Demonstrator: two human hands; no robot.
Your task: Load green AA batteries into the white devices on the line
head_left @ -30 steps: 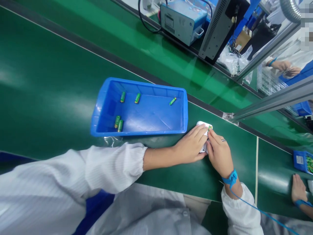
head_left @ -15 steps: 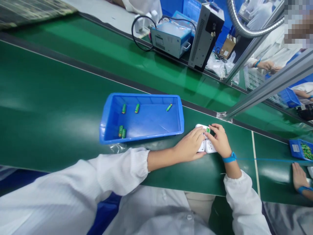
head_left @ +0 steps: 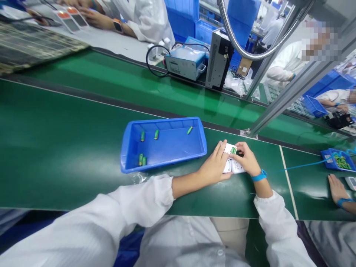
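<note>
Three white plastic devices lie close together on the green bench. The upper one, a white device (head_left: 229,149), shows an open battery compartment with green batteries (head_left: 233,150) in it. My left hand (head_left: 215,165) lies over its left side, fingers stretched across and holding it; the hand partly covers a lower white device (head_left: 227,167). My right hand (head_left: 247,159) is curled at the upper device's right edge, thumb and forefinger around its corner beside the batteries. Another white device (head_left: 237,167) lies under that hand, partly hidden.
Left of my hands stands a blue bin (head_left: 164,148) with several green batteries. At right are a blue box of batteries (head_left: 342,161) and a co-worker's hand (head_left: 337,187). A metal post (head_left: 278,107) and equipment boxes (head_left: 185,63) stand behind.
The view has tilted up, so the background sits lower. My right thumb has drawn back from the batteries to the device's edge, and more of the batteries shows. My left hand stays on the device.
</note>
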